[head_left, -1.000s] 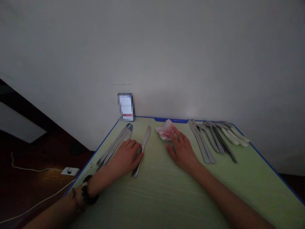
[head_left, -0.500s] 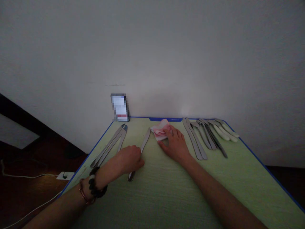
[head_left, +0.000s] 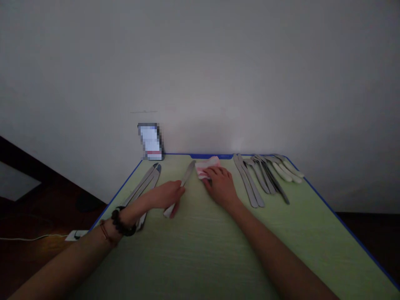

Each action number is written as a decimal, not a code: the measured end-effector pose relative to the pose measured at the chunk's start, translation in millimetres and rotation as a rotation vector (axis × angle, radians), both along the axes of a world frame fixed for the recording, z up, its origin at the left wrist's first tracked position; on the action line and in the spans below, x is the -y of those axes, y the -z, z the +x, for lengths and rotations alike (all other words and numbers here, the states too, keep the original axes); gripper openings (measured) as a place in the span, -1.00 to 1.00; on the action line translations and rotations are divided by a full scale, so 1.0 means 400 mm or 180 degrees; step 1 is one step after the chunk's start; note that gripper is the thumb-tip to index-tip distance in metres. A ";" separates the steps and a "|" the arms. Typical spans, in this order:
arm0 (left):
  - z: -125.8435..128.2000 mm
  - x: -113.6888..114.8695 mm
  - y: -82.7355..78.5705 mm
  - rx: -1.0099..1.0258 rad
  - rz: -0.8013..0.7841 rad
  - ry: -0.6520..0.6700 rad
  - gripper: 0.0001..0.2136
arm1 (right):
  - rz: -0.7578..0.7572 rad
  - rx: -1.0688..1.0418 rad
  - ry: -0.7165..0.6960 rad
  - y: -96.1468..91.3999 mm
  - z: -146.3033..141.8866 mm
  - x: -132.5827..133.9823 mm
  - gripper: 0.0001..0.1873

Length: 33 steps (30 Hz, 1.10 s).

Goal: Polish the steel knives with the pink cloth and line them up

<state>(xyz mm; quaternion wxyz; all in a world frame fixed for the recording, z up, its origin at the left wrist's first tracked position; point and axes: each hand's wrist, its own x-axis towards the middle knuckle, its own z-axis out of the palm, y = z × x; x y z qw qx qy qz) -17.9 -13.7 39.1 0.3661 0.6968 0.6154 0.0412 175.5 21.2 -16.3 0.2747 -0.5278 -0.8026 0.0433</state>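
My left hand (head_left: 168, 194) is closed round the handle of a table knife (head_left: 188, 173). The blade points up and away from me, its tip close to the left edge of a pink and white cloth (head_left: 208, 165). On that cloth rests my right hand (head_left: 220, 183), with fingers bent over its near part and the thumb at its lower edge. More table knives (head_left: 145, 183) lie to the left, partly covered by my left hand and wrist.
A phone (head_left: 151, 141) leans on the wall at the table's back left corner. Toward the back right lie two knives (head_left: 249, 181), several metal spoons or forks (head_left: 264, 177) and pieces with pale handles (head_left: 283, 171). Blue edging (head_left: 340, 223) borders the green table (head_left: 200, 250).
My left hand has raised the knife and shifted it slightly away from me. The cloth looks more spread out under my right hand. The whole view has shifted a little.
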 end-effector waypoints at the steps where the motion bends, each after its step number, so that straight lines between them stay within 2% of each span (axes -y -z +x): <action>1: 0.001 0.000 0.001 0.0302 -0.0126 -0.0056 -0.75 | -0.0040 -0.0139 0.0027 -0.003 -0.004 -0.007 -0.68; 4: 0.019 0.003 0.025 0.1154 -0.0278 -0.0305 -0.70 | -0.0227 -0.1106 0.0177 -0.007 -0.001 -0.030 -0.69; 6: 0.036 0.003 0.052 0.1792 -0.0334 -0.0482 -0.67 | -0.0399 -0.1918 0.0513 -0.006 0.010 -0.044 -0.68; 8: 0.049 0.002 0.080 0.2085 -0.0353 -0.0585 -0.70 | -0.0563 -0.2514 0.0828 -0.004 0.022 -0.053 -0.69; 10: 0.058 0.003 0.101 0.2292 -0.0308 -0.0668 -0.73 | -0.0642 -0.2839 0.0862 -0.002 0.028 -0.058 -0.76; 15: 0.070 0.014 0.111 0.2684 -0.0098 -0.0859 -0.70 | -0.0909 -0.3164 0.0258 -0.001 0.018 -0.061 -0.85; 18: 0.075 0.020 0.106 0.2864 -0.0005 -0.0918 -0.69 | -0.1269 -0.3626 -0.0032 -0.001 0.014 -0.067 -0.82; 23: 0.071 0.020 0.108 0.3072 -0.0129 -0.1006 -0.72 | -0.2054 -0.4792 -0.0363 -0.010 0.021 -0.074 -0.78; 27: 0.067 0.023 0.118 0.2963 -0.0069 -0.0940 -0.72 | -0.2613 -0.4967 -0.0595 -0.011 0.026 -0.074 -0.76; 33: 0.071 0.036 0.120 0.2582 -0.0057 -0.0594 -0.69 | -0.2497 -0.4897 -0.0668 -0.014 0.041 -0.082 -0.81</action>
